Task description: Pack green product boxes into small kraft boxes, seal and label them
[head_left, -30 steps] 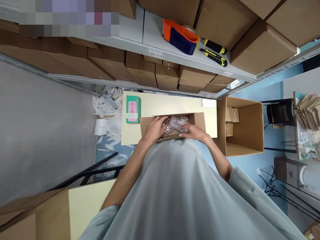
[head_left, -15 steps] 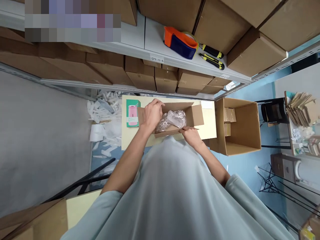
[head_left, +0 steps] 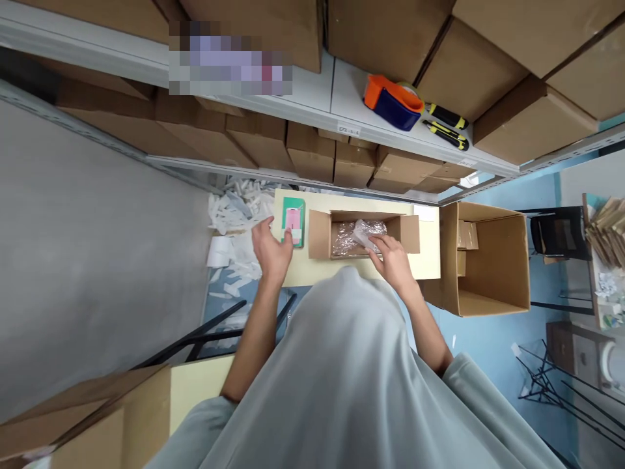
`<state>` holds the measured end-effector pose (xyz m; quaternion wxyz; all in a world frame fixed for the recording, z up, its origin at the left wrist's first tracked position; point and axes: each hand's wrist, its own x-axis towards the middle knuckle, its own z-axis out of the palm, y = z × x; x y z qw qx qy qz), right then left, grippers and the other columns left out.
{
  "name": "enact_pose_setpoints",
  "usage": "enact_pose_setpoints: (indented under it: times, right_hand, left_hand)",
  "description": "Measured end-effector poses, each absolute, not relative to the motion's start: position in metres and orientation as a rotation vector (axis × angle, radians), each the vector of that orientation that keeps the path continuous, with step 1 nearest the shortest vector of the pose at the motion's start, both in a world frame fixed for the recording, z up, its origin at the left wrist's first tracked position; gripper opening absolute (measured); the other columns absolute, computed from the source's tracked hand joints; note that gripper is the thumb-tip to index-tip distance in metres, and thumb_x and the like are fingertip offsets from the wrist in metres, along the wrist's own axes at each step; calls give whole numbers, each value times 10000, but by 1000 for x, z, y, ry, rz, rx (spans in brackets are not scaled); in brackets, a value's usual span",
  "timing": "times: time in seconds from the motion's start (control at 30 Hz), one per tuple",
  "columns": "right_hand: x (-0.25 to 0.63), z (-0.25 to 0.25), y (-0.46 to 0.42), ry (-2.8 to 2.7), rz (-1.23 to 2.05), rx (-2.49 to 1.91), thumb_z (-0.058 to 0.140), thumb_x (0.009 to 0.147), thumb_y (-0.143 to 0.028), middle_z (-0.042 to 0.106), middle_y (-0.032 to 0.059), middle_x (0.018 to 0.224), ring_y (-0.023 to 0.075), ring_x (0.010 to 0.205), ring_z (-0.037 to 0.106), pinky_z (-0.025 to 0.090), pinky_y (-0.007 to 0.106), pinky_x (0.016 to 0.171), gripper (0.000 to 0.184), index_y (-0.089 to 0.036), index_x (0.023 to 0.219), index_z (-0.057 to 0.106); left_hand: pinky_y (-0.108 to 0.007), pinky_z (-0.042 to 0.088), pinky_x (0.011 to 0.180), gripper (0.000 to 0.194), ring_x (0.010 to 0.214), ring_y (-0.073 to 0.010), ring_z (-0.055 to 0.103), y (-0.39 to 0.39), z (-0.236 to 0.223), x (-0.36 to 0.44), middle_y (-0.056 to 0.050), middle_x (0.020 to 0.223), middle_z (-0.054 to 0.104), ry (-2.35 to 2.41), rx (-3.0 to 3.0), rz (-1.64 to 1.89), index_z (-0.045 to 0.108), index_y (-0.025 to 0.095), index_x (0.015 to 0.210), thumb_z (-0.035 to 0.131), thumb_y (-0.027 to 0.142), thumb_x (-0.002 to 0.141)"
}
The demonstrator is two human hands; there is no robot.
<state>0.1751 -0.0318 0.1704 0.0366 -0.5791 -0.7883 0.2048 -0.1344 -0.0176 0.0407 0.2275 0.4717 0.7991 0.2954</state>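
Note:
A small open cardboard box (head_left: pixel 319 236) lies on the pale yellow tabletop (head_left: pixel 312 270), its end flaps spread to both sides. Inside it is clear, crinkled bubble wrap (head_left: pixel 346 238) with a whitish piece on top; whatever it covers is hidden. My right hand (head_left: pixel 394 262) reaches over the near rim, thumb and fingers closed on the right end of the wrap. Off the table's left edge, my left hand (head_left: pixel 273 253) is open and holds nothing, its thumb near a green carton (head_left: pixel 299 215) with a pink cylinder printed on it.
A large open carton (head_left: pixel 493 267) with small boxes inside stands right of the table. Above, a metal shelf (head_left: pixel 312 98) carries cardboard boxes, an orange and blue tape dispenser (head_left: pixel 393 104) and two utility knives (head_left: pixel 446 127). Paper scraps (head_left: pixel 239 208) lie at left.
My left hand has let go of the box and moved left beside the green carton, opening. My right hand has shifted from the near rim to the bubble wrap. The view has turned left.

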Motion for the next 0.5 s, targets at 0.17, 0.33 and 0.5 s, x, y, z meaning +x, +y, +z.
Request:
enact_pose_setpoints:
  times: [0.17,0.33,0.5]
  right_hand:
    - [155,165,-29,-2404,585,-1579,543,1183,-354,780,150,1399,338,1283,723,581,490,1112,353,-208,1404,777]
    - [147,169,-31,-2440,556,-1556,547,1183,-334,781,146,1398,326,1260,734,586,476,1099,336,-210,1396,777]
    - [155,168,-33,-2447,538,-1557,556,1178,-312,786,149,1389,317,1244,738,584,472,1100,319,-204,1374,783]
  left_hand:
    - [-563,487,1259,892,1481,-459,587,-23,-10,-122,-320,1542,590,2298,1086,378,451,31,1630,854,280,874]
    - [-540,582,1096,854,1359,-476,669,-16,-28,-113,-318,1523,602,2293,1075,217,495,64,1610,834,334,875]
    - [-584,563,1137,910,1356,-487,688,-6,-35,-124,-316,1485,649,2252,992,326,522,86,1599,855,292,778]
